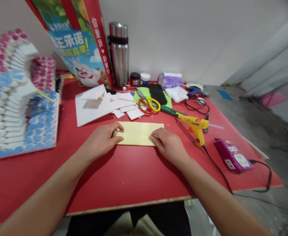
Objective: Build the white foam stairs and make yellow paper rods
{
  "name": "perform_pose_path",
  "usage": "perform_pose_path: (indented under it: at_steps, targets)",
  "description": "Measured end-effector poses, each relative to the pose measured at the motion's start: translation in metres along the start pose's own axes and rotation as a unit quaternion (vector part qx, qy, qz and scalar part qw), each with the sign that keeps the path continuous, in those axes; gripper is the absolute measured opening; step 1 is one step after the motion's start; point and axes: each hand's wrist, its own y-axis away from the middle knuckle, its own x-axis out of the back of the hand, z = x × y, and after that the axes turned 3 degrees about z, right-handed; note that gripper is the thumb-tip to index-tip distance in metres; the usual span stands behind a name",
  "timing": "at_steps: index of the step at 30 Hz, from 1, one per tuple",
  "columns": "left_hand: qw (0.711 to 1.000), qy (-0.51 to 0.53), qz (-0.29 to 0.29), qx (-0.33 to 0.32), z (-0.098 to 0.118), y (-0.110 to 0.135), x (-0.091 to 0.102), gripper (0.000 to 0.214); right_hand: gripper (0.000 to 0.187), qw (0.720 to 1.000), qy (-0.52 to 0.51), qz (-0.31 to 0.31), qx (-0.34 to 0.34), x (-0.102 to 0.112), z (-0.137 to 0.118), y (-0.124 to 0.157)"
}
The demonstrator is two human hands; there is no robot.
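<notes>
A pale yellow sheet of paper [135,133], a long rectangle that looks folded, lies on the red table [124,173] in front of me. My left hand [104,137] holds its left end, thumb on the near side and fingers on the far side. At the other end, my right hand [168,144] rests with bent fingers and thumb pinching the paper near its right edge. Just beyond the paper are scissors [147,102] with red and yellow handles, and several white card pieces [124,103].
A yellow glue gun [195,126] lies to the right, its cord running past a purple power strip [233,155]. At the left stands a blue, white and pink craft model [13,108]. Behind are a steel flask [119,54], a printed bag [85,46] and a black phone [157,94].
</notes>
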Motion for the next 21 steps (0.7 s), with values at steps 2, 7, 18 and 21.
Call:
perform_pose_path:
  at_steps: [2,7,18,21]
  targets:
    - [1.0,-0.014,0.003,-0.002,0.0,0.0,-0.001,0.032,0.017,1.0,0.01,0.006,0.001,-0.001,0.0,0.0]
    - [0.999,-0.039,0.003,-0.016,-0.003,0.0,-0.004,0.028,0.018,0.999,0.034,0.012,0.005,-0.003,-0.001,0.001]
    - [0.904,-0.296,0.026,-0.308,0.03,0.027,-0.044,0.049,0.022,0.993,0.114,-0.004,0.03,-0.002,-0.007,0.002]
    - [0.903,-0.304,0.004,-0.303,0.03,0.036,-0.06,0.055,0.022,0.994,0.102,-0.005,0.029,-0.002,-0.007,0.001]
